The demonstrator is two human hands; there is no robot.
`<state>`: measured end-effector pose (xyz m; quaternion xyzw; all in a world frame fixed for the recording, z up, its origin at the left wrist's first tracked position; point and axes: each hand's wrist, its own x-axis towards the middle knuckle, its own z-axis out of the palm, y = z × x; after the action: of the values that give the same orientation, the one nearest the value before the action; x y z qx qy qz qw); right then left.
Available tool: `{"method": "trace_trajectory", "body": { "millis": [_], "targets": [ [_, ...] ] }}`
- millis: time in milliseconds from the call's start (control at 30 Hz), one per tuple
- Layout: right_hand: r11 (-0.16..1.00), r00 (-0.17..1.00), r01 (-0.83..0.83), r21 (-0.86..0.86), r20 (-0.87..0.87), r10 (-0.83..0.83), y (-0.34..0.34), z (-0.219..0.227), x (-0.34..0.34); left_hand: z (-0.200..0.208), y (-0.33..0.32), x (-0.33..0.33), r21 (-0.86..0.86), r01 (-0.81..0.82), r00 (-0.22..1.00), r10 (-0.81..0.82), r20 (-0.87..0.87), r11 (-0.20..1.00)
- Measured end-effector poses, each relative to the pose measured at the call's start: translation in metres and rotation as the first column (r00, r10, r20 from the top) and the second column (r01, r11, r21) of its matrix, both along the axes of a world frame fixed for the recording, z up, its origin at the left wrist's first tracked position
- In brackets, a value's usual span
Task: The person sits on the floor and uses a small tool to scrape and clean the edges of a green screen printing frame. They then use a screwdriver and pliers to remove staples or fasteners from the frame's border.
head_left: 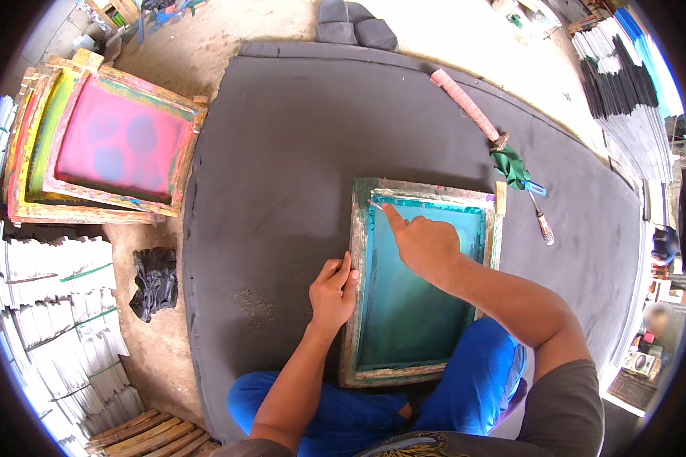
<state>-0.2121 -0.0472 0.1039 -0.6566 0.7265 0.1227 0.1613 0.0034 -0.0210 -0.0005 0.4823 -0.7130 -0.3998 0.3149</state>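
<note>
A wooden screen-printing frame (349, 320) with teal mesh (419, 305) lies before me, its near end by my crossed legs. My left hand (334, 292) grips the frame's left side, thumb along the top edge. My right hand (425, 242) is over the mesh, index finger stretched to the inner far left corner and the other fingers curled under. A small pale tip shows at that fingertip; what it belongs to is hidden by the hand. Teal residue and pale strips line the inner edges of the wood.
A dark padded mat (282, 145) lies beneath. Beyond the frame are a pink-wrapped rod (466, 103), crumpled green material (509, 166), a blue item (535, 186) and a screwdriver (545, 227). Stacked printing frames (190, 145), black plastic (154, 283) and bundled white stacks (68, 327) stand left.
</note>
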Motion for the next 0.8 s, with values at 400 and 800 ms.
{"method": "trace_trajectory", "body": {
  "millis": [400,800],
  "targets": [
    [0.983,0.710,0.078,0.168,0.683,-0.173,-0.011,-0.035,-0.053,0.006,0.000,-0.002,0.021,-0.002,1.000,0.002,-0.010,1.000],
    [0.998,0.922,0.067,0.000,0.383,-0.061,0.001,-0.032,-0.036,0.002,-0.002,0.004,0.036,0.018,1.000,-0.018,0.000,0.999]
  ]
}}
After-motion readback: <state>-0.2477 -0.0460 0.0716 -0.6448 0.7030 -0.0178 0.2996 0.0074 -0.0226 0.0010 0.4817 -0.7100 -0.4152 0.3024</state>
